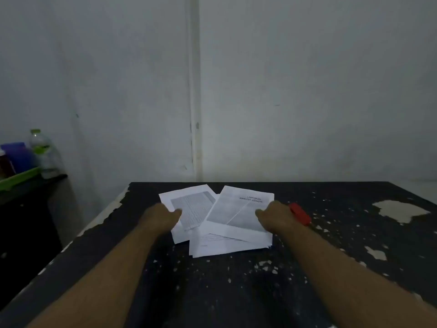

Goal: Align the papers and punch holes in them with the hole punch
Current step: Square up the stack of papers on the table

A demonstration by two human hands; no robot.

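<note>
- The left hand [163, 215] lies on the left edge of the papers [218, 221]. Its fingers [176, 213] are bent and touch the sheet with the grey print. The picture is too blurry to tell if they pinch the sheet or only press on it.
- The right hand [275, 215] lies on the right side of the papers. Its fingers [259, 213] curl down onto the top sheet. It cannot be told if they hold the sheet or only rest on it.
- The papers are a loose, messy pile. The sheets point different ways and their edges do not line up. One sheet sticks out to the left, one tilted sheet with a dark title lies on top at the right, and more white sheets poke out at the near side.
- The hole punch [299, 213] is red. It sits just to the right of the papers, partly hidden behind the right hand. It cannot be told if the hand touches it.
- The papers lie on a black table [236, 292] near its far edge. The black paint is chipped, with pale spots all around the papers and one big pale patch far to the right of them.
- Behind the papers is a grey wall [307, 91].
- Far to the left of the papers, on another dark surface, stand a clear bottle [43, 152], a blue box [17, 156] and a green tray [19, 178].
</note>
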